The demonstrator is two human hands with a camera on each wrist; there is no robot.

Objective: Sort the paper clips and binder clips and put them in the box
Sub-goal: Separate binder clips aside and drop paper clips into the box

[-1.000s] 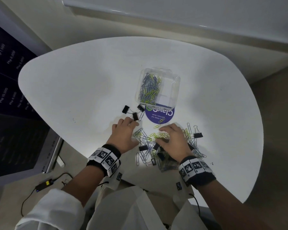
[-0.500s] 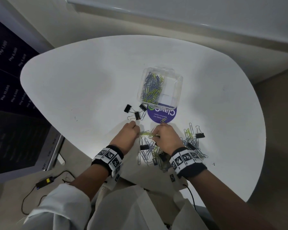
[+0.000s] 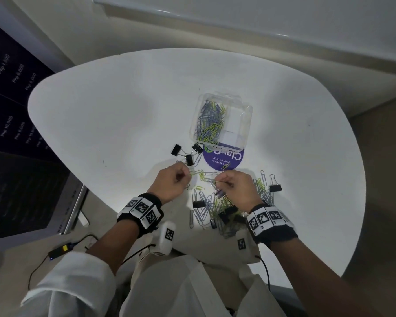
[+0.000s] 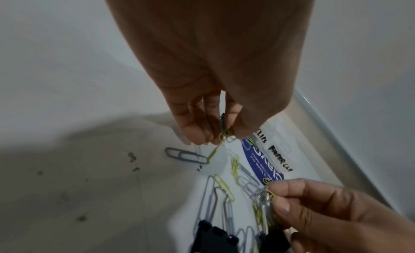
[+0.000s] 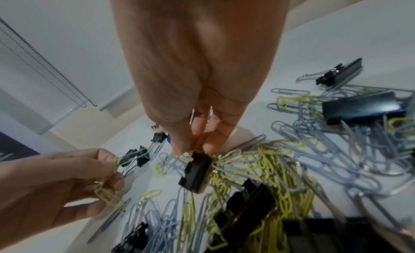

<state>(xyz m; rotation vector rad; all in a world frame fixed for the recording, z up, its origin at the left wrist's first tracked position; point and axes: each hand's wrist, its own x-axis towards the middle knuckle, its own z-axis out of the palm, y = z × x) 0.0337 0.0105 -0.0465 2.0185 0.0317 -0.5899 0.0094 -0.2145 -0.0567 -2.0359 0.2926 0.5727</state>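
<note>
A big white table (image 3: 124, 115) with round edges holds everything. A clear plastic box (image 3: 245, 124) sits on it, partly on top of a round purple sticker (image 3: 234, 160). Three black binder clips (image 3: 189, 159) lie close together, just left of the sticker. Near the front edge there is a messy pile of grey and yellow paper clips (image 3: 206, 209) with more black binder clips mixed in. One more binder clip (image 3: 275, 187) lies at the right side of the pile.

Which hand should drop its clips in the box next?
Left, probably. The left hand pinches yellow paper clips that hang free. The right hand pinches clips still tangled with a binder clip. Both sit about equally near the box.
</note>
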